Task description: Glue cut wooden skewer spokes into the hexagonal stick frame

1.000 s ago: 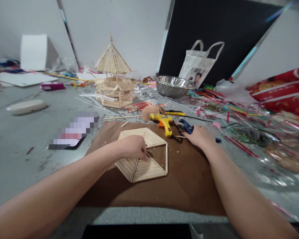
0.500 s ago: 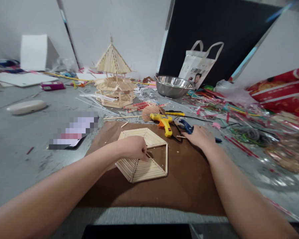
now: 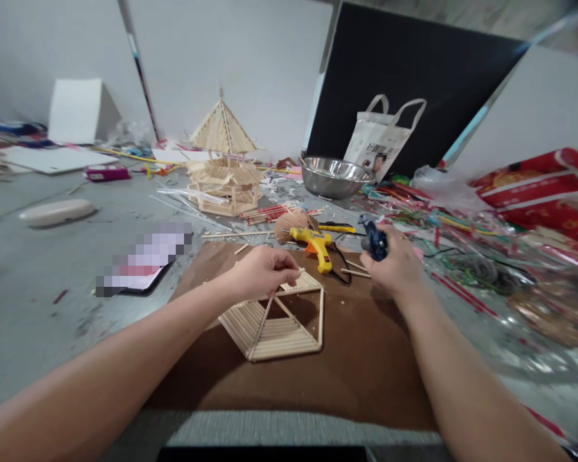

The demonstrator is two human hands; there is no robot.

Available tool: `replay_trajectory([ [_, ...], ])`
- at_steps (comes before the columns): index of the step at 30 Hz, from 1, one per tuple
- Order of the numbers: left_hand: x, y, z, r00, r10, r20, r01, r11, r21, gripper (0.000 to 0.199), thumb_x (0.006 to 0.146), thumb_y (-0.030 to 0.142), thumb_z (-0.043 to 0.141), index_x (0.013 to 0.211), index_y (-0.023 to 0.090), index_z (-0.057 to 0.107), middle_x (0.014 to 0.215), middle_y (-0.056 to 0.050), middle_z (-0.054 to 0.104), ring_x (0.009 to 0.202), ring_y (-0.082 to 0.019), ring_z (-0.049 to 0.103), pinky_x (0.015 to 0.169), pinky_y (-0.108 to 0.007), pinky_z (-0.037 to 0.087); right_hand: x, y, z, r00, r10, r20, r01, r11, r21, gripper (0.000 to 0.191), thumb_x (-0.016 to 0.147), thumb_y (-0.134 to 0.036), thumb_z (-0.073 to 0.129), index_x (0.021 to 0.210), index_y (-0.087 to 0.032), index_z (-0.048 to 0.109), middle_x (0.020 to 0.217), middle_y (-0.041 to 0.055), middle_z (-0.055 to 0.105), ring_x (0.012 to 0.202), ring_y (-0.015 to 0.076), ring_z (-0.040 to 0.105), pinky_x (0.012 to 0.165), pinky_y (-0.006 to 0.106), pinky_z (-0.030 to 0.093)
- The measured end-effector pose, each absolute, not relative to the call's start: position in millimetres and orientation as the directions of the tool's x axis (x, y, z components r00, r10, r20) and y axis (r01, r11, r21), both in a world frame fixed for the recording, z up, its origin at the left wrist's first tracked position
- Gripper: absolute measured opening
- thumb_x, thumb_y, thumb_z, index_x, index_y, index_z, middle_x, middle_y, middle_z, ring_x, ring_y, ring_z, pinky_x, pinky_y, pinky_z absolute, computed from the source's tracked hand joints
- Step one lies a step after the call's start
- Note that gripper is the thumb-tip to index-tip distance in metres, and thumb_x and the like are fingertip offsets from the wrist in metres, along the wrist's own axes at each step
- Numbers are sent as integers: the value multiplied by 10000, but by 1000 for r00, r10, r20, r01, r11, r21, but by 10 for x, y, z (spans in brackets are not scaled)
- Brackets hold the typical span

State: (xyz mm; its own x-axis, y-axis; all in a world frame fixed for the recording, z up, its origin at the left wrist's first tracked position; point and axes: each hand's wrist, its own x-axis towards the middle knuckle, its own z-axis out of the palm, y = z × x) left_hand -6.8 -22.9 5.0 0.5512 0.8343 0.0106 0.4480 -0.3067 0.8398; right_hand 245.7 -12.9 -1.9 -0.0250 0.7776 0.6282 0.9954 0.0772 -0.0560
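My left hand (image 3: 264,273) hovers over the far part of a hexagonal frame (image 3: 289,340) of thin wooden sticks. Its thumb and forefinger pinch a small pale stick piece (image 3: 301,270). Rows of sticks fill several of the frame's triangular sections, while the right-hand section shows bare mat through it. My right hand (image 3: 395,266) is closed around a dark-blue plier-like tool (image 3: 376,242), raised above the mat's far right; the fingers cover part of it. Beside it lie loose sticks (image 3: 356,273) and a yellow hot-glue gun (image 3: 315,244).
A brown mat (image 3: 366,372) lies under the work. Behind stand a stick-built pavilion model (image 3: 224,160), a steel bowl (image 3: 337,176) and a white tote bag (image 3: 378,144). A phone (image 3: 149,260) lies left. Plastic scraps and red sticks (image 3: 467,292) clutter the right side.
My left hand has lifted from the frame's centre and now pinches a small stick piece. My right hand has picked the blue tool up off the table.
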Motion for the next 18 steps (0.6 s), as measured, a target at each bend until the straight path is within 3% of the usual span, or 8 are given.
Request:
replay_trajectory([
  [3, -55, -214, 4, 542, 838, 65, 348, -295, 890, 155, 704, 279, 459, 733, 141, 524, 544, 28, 541, 422, -52, 487, 425, -165, 373, 2320, -193, -33, -248, 725, 643, 936, 351, -36, 445, 595, -268, 527, 1018, -169, 429, 984, 94, 529, 920, 232, 475, 802, 335, 365],
  [7, -18, -216, -13, 546, 833, 96, 227, -257, 939, 134, 702, 255, 487, 739, 131, 521, 539, 23, 536, 462, -63, 516, 452, -172, 396, 2147, -266, -57, -427, 689, 585, 839, 543, -28, 436, 614, -230, 512, 1036, -166, 426, 997, 96, 536, 932, 222, 476, 810, 352, 359],
  [18, 36, -280, 0, 613, 783, 103, 73, -186, 980, 116, 716, 207, 497, 754, 103, 535, 535, 20, 531, 464, -64, 514, 477, -191, 426, 1920, -412, -18, -502, 701, 506, 802, 597, -32, 358, 610, -311, 528, 926, -152, 473, 904, 96, 573, 829, 221, 510, 743, 332, 369],
])
